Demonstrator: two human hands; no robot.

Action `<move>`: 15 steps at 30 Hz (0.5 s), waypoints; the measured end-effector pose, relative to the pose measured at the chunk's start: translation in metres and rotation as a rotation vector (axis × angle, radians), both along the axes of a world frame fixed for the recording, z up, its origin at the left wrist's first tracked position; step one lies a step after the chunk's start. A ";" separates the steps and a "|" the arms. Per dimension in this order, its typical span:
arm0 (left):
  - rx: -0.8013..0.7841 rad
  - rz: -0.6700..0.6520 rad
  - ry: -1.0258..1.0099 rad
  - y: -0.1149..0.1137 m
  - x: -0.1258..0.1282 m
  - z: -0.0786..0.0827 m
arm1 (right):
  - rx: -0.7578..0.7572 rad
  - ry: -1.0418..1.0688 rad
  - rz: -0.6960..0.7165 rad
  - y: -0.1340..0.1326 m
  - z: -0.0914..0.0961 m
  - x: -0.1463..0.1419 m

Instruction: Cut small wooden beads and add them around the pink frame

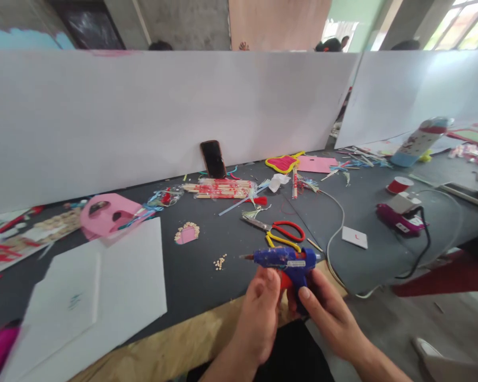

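Note:
A blue hot glue gun (pixel 276 257) with a red trigger is held above the table's near edge, its nozzle pointing left. My right hand (pixel 332 315) is closed round its handle, thumb along the back. From the other side, my left hand (pixel 260 313) grips near the trigger, its fingers partly hidden. Just beyond the gun lie scissors (pixel 276 228) with one red and one yellow handle. To the left is a small pink piece (pixel 188 235) edged with pale beads. Near it sits a little pile of loose beads (pixel 220 262).
A dark phone (pixel 214 159) leans on the white partition (pixel 163 116). Wrapped sticks (pixel 223 188) lie before it. White boards (pixel 131 276) and a pink cutout (pixel 110 215) are at left. A white cable (pixel 342 212), red spool (pixel 400 184) and bottle (pixel 422 142) stand right.

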State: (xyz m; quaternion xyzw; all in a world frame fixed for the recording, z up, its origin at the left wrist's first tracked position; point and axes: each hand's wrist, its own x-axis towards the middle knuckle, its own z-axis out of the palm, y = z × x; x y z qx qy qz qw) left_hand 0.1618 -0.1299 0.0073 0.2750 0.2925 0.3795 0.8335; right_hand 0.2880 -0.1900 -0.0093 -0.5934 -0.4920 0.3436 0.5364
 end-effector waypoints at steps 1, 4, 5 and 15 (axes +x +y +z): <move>-0.063 0.013 -0.029 -0.001 0.005 0.002 | 0.026 -0.062 -0.031 -0.002 -0.003 -0.004; -0.163 0.076 0.017 -0.004 0.011 0.004 | 0.091 -0.192 -0.051 -0.005 -0.010 -0.011; -0.175 0.091 0.050 -0.005 0.011 0.004 | 0.099 -0.215 -0.048 -0.005 -0.011 -0.011; -0.181 0.098 0.031 -0.004 0.013 0.004 | 0.110 -0.189 -0.040 -0.007 -0.011 -0.019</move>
